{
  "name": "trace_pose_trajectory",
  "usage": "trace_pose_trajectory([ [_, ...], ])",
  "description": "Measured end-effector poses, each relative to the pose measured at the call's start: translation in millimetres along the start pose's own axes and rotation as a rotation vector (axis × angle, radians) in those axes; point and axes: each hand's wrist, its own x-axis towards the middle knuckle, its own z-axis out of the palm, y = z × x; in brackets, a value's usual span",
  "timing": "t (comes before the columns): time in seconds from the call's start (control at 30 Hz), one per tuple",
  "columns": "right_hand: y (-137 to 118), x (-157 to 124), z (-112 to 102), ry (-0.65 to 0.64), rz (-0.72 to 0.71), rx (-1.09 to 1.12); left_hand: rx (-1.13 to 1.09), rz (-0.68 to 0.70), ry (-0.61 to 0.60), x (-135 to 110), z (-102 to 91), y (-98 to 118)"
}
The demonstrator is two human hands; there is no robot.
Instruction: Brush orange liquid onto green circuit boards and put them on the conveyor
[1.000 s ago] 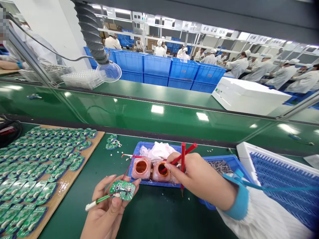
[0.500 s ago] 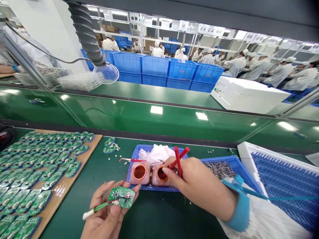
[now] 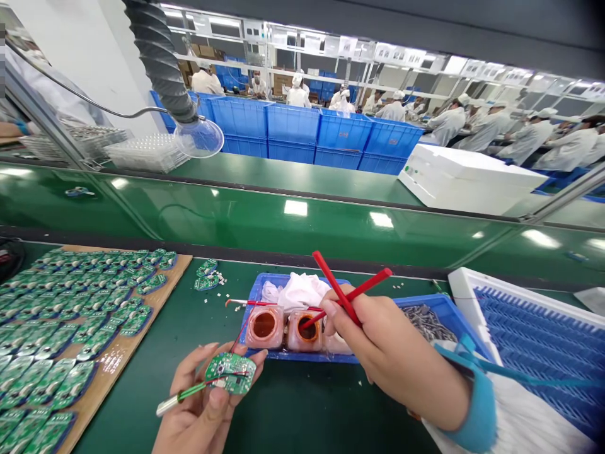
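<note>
The left hand [image 3: 208,403] is cradling a green circuit board [image 3: 230,373] between thumb and fingers, pinching a green-sleeved probe [image 3: 182,398] against it. The right hand [image 3: 382,340] is closing on two red sticks [image 3: 352,296], one tip dipping into an orange-lined pot [image 3: 303,331] in a blue tray [image 3: 255,296]. Those fingers are hiding a pale shape [image 3: 338,345] I can't make out.

This is an electronics assembly factory: green circuit boards [image 3: 97,343] on green conveyor benches [image 3: 293,233], stacked blue crates [image 3: 293,126], and gowned, capped workers [image 3: 529,142].
</note>
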Motion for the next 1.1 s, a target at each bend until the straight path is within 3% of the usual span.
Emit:
trace_pose_trajectory([
  [0.2, 6, 3, 7, 0.049, -0.149, -0.162, -0.002, 0.017, -0.02, 0, 4.2, 2],
  [0.37, 4, 2, 4, 0.081, -0.191, -0.211, -0.001, 0.012, -0.041, -2, 6.9, 3],
  [0.6, -5, -29, -23, 0.115, -0.186, -0.066, -0.003, 0.017, -0.04, -7, 9.3, 8],
  [0.8, -1, -74, -30, 0.301, -0.097, 0.021, -0.006, -0.02, -0.053, -14, 16.9, 12],
  [1.0, -2, -78, -33, 0.235, -0.15, 0.071, -0.012, 0.016, -0.086, -23, 14.7, 11],
  [1.1, -2, -79, -32, 0.277, -0.134, 0.106, -0.019, 0.058, -0.107, -30, 11.9, 12],
])
